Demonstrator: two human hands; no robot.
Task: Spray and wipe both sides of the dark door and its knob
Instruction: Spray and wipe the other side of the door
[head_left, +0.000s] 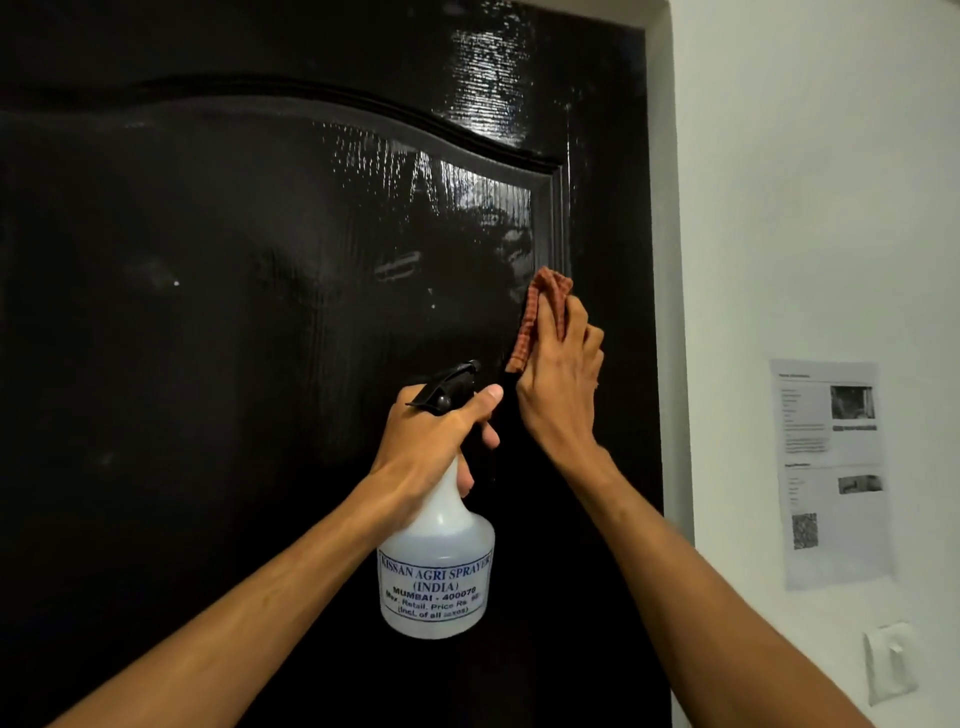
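Checked cloth (540, 312) pressed flat on door (208, 312) under right hand (563, 384), wiping wet sheen; left hand (436, 441) grips sprayer (439, 566) below cloth, ready.

an indoor room doorway: glossy dark door (260, 312) at left, white wall (805, 208) with a printed notice (831, 467) and switch (889, 662) at right.

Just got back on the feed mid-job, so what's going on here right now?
A person is cleaning the dark door. The right hand presses a reddish checked cloth flat against the door by the raised panel's right edge. The left hand grips a spray bottle by its neck, in front of the door. The door's upper right shines with wet-looking streaks. The knob is not in view.
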